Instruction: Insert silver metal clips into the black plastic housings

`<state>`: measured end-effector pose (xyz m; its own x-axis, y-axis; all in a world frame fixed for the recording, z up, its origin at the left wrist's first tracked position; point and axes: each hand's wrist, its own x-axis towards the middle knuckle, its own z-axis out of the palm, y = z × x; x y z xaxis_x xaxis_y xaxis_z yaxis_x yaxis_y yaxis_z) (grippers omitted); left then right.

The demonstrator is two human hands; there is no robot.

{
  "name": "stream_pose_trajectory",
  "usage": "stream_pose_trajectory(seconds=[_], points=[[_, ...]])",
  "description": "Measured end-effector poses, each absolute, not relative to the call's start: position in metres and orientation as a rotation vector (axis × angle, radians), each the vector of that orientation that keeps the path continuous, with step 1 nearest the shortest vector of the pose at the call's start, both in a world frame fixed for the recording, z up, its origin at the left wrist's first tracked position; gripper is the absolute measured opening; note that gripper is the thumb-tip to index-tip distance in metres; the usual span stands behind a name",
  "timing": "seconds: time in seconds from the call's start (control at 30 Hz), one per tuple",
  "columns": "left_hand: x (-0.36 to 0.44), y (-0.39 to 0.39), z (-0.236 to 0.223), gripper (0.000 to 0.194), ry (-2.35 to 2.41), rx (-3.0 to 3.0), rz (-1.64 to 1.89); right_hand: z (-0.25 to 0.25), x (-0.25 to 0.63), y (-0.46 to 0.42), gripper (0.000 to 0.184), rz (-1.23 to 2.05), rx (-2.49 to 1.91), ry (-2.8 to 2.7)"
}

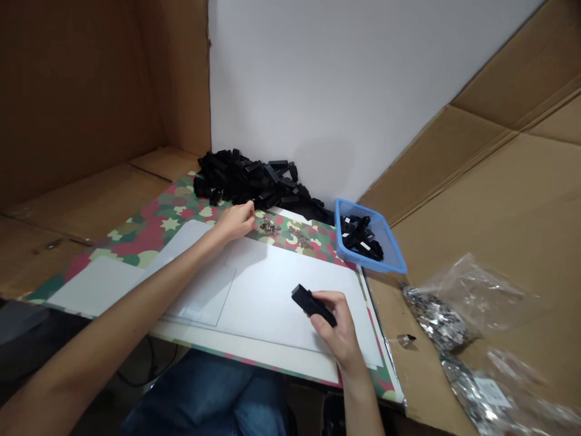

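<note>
My right hand [341,332] grips a black oblong plastic piece [313,304] between thumb and fingers, above the white sheets [276,284]. Farther back, my left hand [237,221] is closed in a pinch at the far edge of the sheets. Whatever its fingertips hold, if anything, is too small or hidden. Just right of those fingers lies a small heap of shiny metal bits [269,226], with a second scatter of small bits [300,237] beside it. A large pile of similar black pieces [247,175] rises behind my left hand.
A blue plastic basket [394,248] holding several black pieces stands at the table's right back corner. Clear bags of metal parts [438,318] lie on cardboard to the right. A camouflage-patterned cover [170,223] lies under the sheets. Cardboard walls [177,72] flank both sides.
</note>
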<state>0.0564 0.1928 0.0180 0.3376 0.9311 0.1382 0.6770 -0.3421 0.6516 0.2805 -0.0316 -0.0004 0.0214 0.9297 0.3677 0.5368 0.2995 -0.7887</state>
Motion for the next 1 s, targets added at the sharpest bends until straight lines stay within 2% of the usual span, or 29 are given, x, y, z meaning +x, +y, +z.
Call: stream_pose_trajectory(seconds=[0.13, 0.27, 0.37, 0.77, 1.0], points=[[0.038, 0.143, 0.035, 0.010, 1.214, 1.991, 0.719, 0.015, 0.266, -0.030, 0.028, 0.328, -1.293, -1.940], [0.023, 0.082, 0.041, 0.017, 0.843, 1.721, 0.784, 0.024, 0.251, -0.029, 0.031, 0.175, -1.239, -2.106], [0.018, 0.053, 0.038, 0.021, 0.753, 1.528, 0.750, 0.027, 0.244, -0.031, 0.032, 0.147, -1.247, -2.167], [0.016, 0.035, 0.032, 0.013, 0.776, 1.624, 0.809, 0.034, 0.229, -0.030, 0.031, 0.082, -1.281, -2.265], [0.013, 0.029, 0.038, 0.007, 0.846, 1.983, 0.862, 0.040, 0.225, -0.030, 0.034, 0.036, -1.271, -2.322]])
